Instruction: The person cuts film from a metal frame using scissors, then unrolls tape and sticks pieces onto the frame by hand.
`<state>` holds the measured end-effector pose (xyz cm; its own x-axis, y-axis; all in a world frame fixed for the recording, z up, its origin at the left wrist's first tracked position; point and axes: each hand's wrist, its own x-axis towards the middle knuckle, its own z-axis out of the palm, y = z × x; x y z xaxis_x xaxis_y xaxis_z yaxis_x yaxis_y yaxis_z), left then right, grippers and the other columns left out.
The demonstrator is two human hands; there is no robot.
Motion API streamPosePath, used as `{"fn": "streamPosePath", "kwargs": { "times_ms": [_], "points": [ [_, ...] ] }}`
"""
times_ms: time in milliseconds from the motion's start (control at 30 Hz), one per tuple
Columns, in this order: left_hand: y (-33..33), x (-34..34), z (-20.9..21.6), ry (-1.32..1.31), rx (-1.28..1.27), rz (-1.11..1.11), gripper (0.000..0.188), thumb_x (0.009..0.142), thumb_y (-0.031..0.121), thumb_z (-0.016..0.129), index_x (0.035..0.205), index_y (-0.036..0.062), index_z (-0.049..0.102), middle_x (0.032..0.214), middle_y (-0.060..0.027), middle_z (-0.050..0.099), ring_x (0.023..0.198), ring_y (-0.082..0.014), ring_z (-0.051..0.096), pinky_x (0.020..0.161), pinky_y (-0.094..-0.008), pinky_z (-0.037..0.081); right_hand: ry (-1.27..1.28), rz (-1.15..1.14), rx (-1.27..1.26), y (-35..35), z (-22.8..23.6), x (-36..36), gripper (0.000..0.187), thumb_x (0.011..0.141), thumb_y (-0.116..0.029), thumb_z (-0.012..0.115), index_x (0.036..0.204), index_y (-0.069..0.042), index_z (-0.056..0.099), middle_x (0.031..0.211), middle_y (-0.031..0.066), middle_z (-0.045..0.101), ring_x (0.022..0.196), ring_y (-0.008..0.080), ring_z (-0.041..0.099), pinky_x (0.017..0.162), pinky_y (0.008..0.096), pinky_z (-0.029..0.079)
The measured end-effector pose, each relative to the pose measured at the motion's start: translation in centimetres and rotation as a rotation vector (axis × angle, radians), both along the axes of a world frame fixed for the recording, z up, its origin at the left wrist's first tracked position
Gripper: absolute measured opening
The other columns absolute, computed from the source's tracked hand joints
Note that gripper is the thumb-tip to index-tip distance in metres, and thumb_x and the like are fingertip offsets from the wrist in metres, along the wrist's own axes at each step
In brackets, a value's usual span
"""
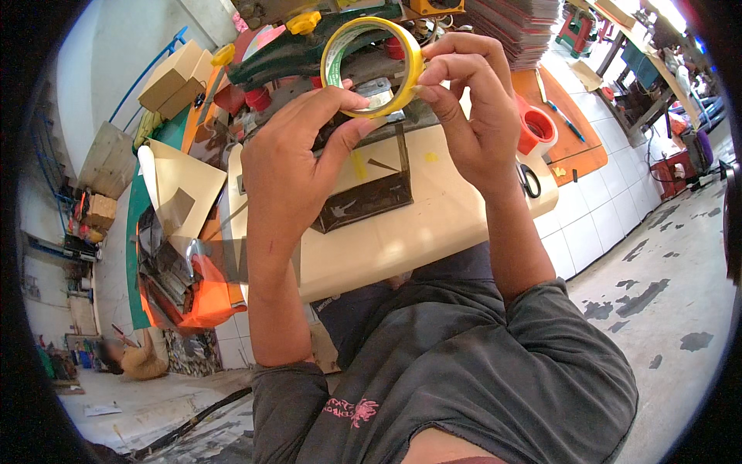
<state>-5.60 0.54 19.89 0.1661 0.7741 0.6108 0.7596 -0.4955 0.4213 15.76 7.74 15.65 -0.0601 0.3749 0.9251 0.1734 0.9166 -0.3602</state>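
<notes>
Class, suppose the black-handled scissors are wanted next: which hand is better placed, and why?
Probably the right hand, though it also seems to touch the yellow tape roll: the scissors lie on its side, nearby. The left hand is farther off, gripping the roll's lower rim.

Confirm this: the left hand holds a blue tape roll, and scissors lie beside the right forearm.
Wrong colour: the head view shows the tape roll is yellow, not blue. The left hand holds it, and scissors lie beside the right forearm.
</notes>
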Motion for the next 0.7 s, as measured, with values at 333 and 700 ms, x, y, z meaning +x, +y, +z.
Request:
{"fn": "streamPosePath", "kwargs": {
  "times_ms": [333, 700],
  "points": [
    [0.0, -0.1, 0.2, 0.020, 0.003, -0.024, 0.022, 0.101, 0.024, 0.076, 0.117, 0.0097, 0.076, 0.118, -0.0117, 0.080, 0.111, -0.0265, 0.077, 0.095, -0.0360, 0.056, -0.160, -0.224, 0.082, -4.0, -0.9, -1.1, 0.016, 0.093, -0.006, 0.074, 0.105, -0.008, 0.064, 0.116, 0.0133, 0.061, 0.107, 0.0361, 0.058, 0.094, 0.0455, 0.048],
    [0.2, -0.4, 0.2, -0.017, -0.024, -0.052, 0.026, 0.102, 0.026, 0.074, 0.124, 0.0109, 0.076, 0.116, -0.0091, 0.081, 0.108, -0.0240, 0.077, 0.096, -0.0345, 0.055, -0.091, 0.208, -0.089, -4.1, 1.0, 1.7, 0.008, 0.107, -0.007, 0.063, 0.110, -0.001, 0.058, 0.118, 0.0152, 0.071, 0.104, 0.0247, 0.067, 0.095, 0.0342, 0.053]
  ]
}}
